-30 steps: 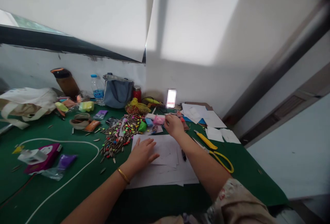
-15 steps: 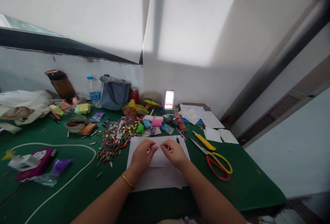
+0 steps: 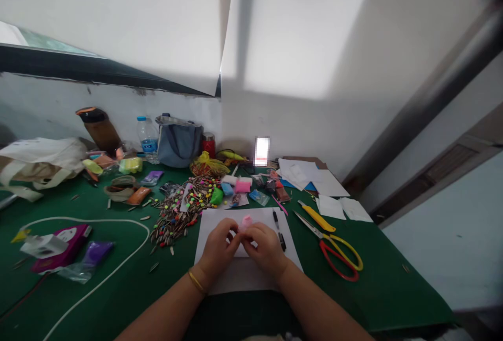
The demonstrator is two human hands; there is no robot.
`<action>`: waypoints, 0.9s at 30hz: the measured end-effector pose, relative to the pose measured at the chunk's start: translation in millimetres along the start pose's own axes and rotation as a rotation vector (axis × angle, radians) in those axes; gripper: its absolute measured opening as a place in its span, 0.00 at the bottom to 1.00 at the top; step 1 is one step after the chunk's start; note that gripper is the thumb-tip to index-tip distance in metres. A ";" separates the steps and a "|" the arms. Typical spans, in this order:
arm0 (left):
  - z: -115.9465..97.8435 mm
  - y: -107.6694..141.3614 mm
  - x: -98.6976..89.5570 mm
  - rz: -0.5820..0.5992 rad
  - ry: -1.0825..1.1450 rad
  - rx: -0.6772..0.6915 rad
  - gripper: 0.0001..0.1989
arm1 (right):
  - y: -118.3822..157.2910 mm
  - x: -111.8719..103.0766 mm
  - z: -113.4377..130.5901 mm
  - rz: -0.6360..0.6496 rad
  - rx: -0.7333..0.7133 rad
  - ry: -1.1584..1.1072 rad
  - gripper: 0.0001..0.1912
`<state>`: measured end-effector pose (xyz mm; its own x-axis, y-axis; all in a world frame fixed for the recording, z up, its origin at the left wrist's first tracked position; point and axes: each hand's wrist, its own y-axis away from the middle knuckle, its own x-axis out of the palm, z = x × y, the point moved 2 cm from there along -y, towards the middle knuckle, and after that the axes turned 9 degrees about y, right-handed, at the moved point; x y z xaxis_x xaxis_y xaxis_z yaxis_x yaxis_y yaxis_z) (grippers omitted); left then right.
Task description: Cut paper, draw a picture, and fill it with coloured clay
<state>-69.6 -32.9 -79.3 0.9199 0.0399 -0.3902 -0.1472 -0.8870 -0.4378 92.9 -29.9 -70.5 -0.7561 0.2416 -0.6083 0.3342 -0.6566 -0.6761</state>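
A small pink lump of what looks like soft clay (image 3: pixel 245 221) shows above my fingertips. My left hand (image 3: pixel 220 241) pinches it from the left, a yellow bangle round that wrist. From the other side my right hand (image 3: pixel 264 246) closes on the same lump, and the two sets of fingertips meet. Both hands are above white paper sheets (image 3: pixel 220 278) that lie on the green tabletop. Beside my right hand a black pen (image 3: pixel 280 230) rests on the paper. The fingers hide the lower part of the lump.
Left of the paper spreads a pile of sunflower seeds (image 3: pixel 175 223) mixed with coloured beads. Scissors (image 3: pixel 330 244) and a yellow cutter (image 3: pixel 317 217) lie to the right. Clay packets (image 3: pixel 242 186), a blue bag (image 3: pixel 178 144) and a bottle (image 3: pixel 148 142) stand behind. A white cable (image 3: pixel 118 262) curves at left.
The pink lump, mostly hidden by my fingers before, now shows above them. My hands have closed together and shifted slightly lower. More of the black pen is visible.
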 end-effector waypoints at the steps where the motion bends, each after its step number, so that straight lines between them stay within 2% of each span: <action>1: 1.0 -0.2 -0.1 -0.007 0.027 0.004 0.05 | 0.2 0.9 1.2 0.012 -0.005 -0.012 0.05; 6: -0.3 -2.3 -2.2 -0.032 0.043 0.066 0.05 | 0.1 0.1 1.8 0.067 -0.023 -0.056 0.13; 11: -6.3 -1.3 -0.3 0.007 0.020 0.132 0.05 | -0.9 -1.6 -0.2 0.031 0.004 -0.057 0.08; 15: -3.1 0.4 2.4 0.019 0.023 0.134 0.05 | -1.1 -1.4 -2.1 -0.009 -0.006 -0.083 0.09; 22: -4.4 -1.7 1.6 0.005 -0.027 0.170 0.04 | 0.1 -1.4 -7.1 0.028 0.025 -0.136 0.09; 27: -9.1 -2.5 1.7 0.016 -0.061 0.225 0.08 | -0.3 -2.7 -6.6 0.001 0.041 -0.099 0.07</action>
<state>-64.3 -34.8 -71.5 0.8941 0.0598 -0.4438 -0.2455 -0.7633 -0.5976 98.5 -25.6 -71.4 -0.8083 0.1706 -0.5635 0.3133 -0.6857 -0.6570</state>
